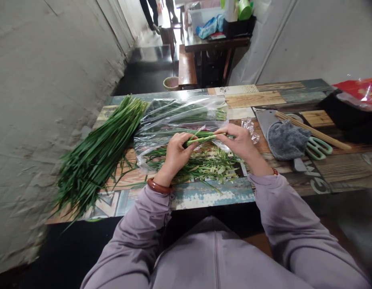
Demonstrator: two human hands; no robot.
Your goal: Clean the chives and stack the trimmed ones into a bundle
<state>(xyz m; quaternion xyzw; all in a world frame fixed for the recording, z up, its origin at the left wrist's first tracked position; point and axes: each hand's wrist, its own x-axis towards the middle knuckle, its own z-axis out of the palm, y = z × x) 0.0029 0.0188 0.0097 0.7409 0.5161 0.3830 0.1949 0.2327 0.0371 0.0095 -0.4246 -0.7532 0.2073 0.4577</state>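
My left hand (pixel 179 154) is closed around a few green garlic chives (pixel 204 139). Their pale stem ends reach to the right, where my right hand (pixel 236 141) pinches them between thumb and fingers. Beneath and behind both hands lies a clear plastic bag (pixel 157 120) with more chives inside, their cut ends toward the right. A loose heap of trimmed chive scraps (pixel 217 165), green and yellowish, is spread just below my hands. To the left a large bunch of long chives (pixel 103 150) lies slantwise, its leaf tips hanging over the front edge.
On the right of the patterned table (pixel 200 196) lie a grey cloth (pixel 288 138), wooden sticks (pixel 324 134) and green-handled scissors (pixel 320 148). A black container with red packaging (pixel 358 92) stands at the far right. A wall (pixel 47 80) runs along the left; a bench (pixel 187 66) stands beyond.
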